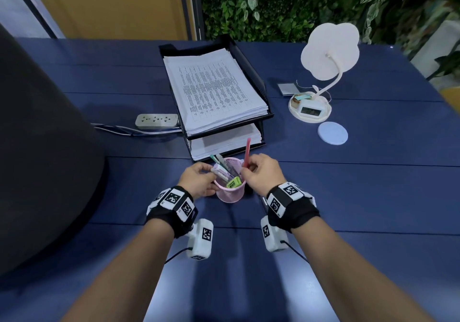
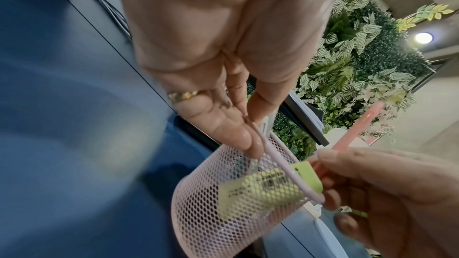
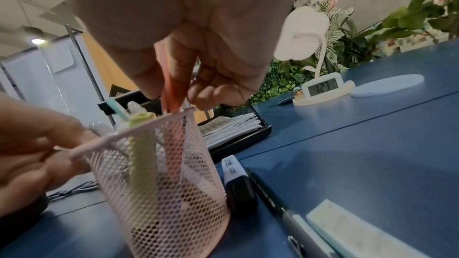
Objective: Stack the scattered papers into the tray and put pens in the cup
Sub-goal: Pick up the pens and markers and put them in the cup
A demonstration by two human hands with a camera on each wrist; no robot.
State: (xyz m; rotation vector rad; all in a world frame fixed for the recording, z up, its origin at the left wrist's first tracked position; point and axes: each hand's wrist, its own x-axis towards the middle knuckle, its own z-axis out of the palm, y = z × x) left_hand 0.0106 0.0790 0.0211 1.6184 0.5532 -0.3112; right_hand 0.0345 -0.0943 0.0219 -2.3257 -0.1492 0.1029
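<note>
A pink mesh cup [image 1: 230, 193] stands on the blue table in front of the black paper tray [image 1: 251, 60], which holds a stack of printed papers [image 1: 214, 90]. My left hand [image 1: 211, 172] pinches the cup's rim [image 2: 268, 144] on its left side. Over the cup, my right hand [image 1: 246, 168] pinches a pink-red pen [image 1: 247, 151] with its lower end inside the cup [image 3: 174, 193]. A green highlighter [image 3: 141, 154] and several other pens lean in it. A black marker [image 3: 238, 183] and a dark pen [image 3: 273, 199] lie on the table beside the cup.
A white block [image 3: 360, 231] lies near the loose pens. A power strip [image 1: 156, 121] with cables sits left of the tray. At the right stand a white lamp [image 1: 328, 55], a small clock [image 1: 311, 109] and a round coaster [image 1: 332, 133]. A large dark shape [image 1: 37, 135] fills the left.
</note>
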